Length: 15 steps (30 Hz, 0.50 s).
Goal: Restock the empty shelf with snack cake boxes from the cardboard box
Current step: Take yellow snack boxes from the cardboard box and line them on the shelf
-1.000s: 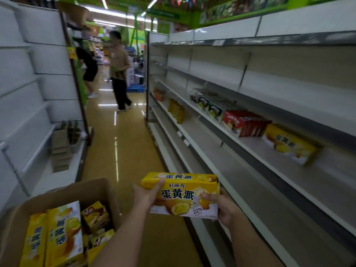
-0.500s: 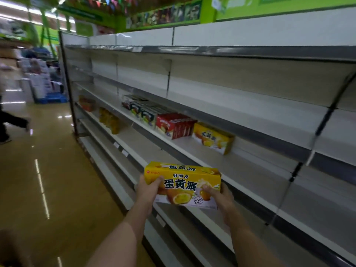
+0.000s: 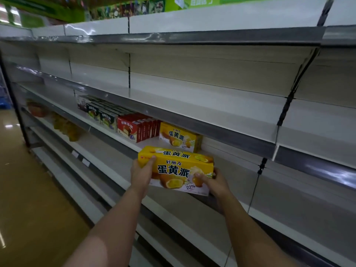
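Observation:
I hold a yellow snack cake box (image 3: 176, 167) in front of the white shelf (image 3: 240, 174), just above its front edge. My left hand (image 3: 141, 174) grips the box's left end, thumb on the front face. My right hand (image 3: 213, 183) grips its right end. Another yellow snack cake box (image 3: 180, 136) stands on the same shelf just behind and above the held one. The cardboard box is out of view.
Red boxes (image 3: 135, 128) and dark green boxes (image 3: 102, 114) stand in a row to the left of the yellow one. Yellow packs (image 3: 67, 127) lie on the shelf below, far left. The upper shelves (image 3: 192, 99) carry nothing. Brown aisle floor (image 3: 28, 189) runs on the left.
My view has swung right from the aisle and cardboard box to face the shelves. Both hands carried the yellow box up and forward, close to the yellow box standing on the shelf.

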Each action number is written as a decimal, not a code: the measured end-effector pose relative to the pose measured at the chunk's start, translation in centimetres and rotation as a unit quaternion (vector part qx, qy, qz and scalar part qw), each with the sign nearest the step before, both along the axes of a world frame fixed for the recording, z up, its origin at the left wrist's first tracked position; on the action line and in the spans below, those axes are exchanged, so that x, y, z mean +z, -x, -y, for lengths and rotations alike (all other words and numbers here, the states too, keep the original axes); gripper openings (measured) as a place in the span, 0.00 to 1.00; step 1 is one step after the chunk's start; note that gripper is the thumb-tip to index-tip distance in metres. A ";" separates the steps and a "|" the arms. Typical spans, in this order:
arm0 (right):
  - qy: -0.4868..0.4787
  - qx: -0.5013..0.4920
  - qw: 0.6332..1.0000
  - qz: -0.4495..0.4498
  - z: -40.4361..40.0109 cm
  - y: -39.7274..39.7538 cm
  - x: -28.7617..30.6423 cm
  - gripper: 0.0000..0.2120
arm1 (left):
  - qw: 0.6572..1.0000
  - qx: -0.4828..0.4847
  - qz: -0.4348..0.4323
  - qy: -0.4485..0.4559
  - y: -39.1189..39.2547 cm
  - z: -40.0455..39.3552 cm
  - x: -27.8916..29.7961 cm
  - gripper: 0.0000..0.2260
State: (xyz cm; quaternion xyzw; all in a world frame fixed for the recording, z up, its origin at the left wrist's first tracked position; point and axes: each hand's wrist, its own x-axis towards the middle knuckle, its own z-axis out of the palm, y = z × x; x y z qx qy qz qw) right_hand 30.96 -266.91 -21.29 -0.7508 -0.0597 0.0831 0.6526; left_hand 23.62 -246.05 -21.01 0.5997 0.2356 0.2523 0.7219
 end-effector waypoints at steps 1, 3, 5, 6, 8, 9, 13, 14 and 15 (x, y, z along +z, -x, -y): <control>0.012 -0.004 1.000 0.005 -0.1 -0.4 0.1 0.20 | 1.000 0.005 0.004 0.003 -0.5 0.1 0.3 0.20; 0.026 -0.011 1.000 0.011 -0.4 -1.3 0.2 0.22 | 1.000 0.015 0.010 -0.004 -1.7 0.0 0.6 0.21; 0.028 -0.017 0.999 0.012 -0.7 -2.3 0.4 0.22 | 1.000 0.018 0.012 -0.017 -3.0 -0.4 0.9 0.23; 0.027 -0.022 0.999 0.012 -0.9 -2.8 0.5 0.22 | 1.000 0.016 0.010 -0.024 -3.6 -0.7 1.1 0.23; 0.027 -0.029 0.999 0.010 -1.5 -3.9 0.7 0.24 | 0.999 0.004 0.011 -0.033 -5.2 -1.6 1.3 0.24; 0.031 -0.030 0.999 0.008 -1.7 -4.5 0.9 0.25 | 0.999 0.000 0.012 -0.033 -5.9 -2.0 1.4 0.24; 0.044 -0.052 0.998 0.001 -3.8 -7.1 1.0 0.26 | 0.999 -0.013 0.016 -0.031 -9.4 -4.6 1.7 0.21; 0.044 -0.056 0.997 -0.003 -4.4 -7.5 1.0 0.26 | 0.999 -0.020 0.017 -0.032 -10.3 -5.3 1.6 0.20; 0.043 -0.064 0.997 -0.007 -5.3 -8.3 0.7 0.27 | 0.999 -0.030 0.017 -0.038 -11.3 -6.2 1.5 0.20</control>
